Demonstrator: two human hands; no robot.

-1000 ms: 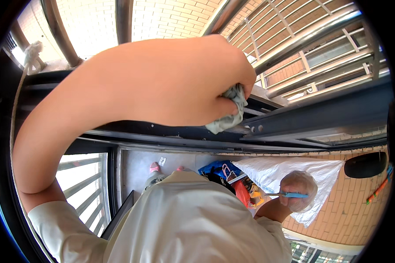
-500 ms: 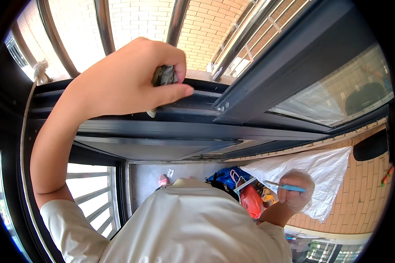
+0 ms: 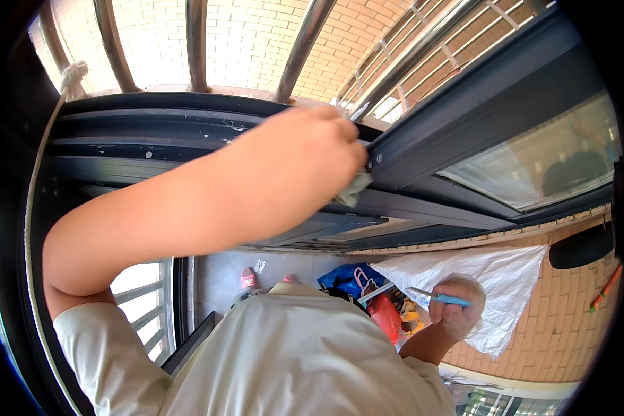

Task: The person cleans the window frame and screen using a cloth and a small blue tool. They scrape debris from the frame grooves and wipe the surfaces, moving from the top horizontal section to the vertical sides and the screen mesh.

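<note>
Head view, and from where I stand the fingers of the left hand are curled tightly round a grey-green cloth, a fold of it bulging out beneath them. It sits at the inner end of a dark window sash, above the frame's tracks; the hand hides whether it touches the metal. I'd judge the cloth light, soft and floppy, nothing to break, so a bunched grip in the middle suits it, with a loose fold left free.

Lower down, the right hand, in what looks like a thin clear plastic glove, is closed round a slim tool with a blue handle. Its narrow grey end points leftward, away from the palm. That tool looks light and stiff; the handle is the place to hold, since the tip may be sharp, and the loose plastic could slip a little.

Behind that hand spreads a crinkled white sheet, with a red bag and a blue bag beside it. Farther out stand metal bars.

As for writing, a small pale card on the floor carries dark marks, too small to read. I can make out no brand anywhere.
</note>
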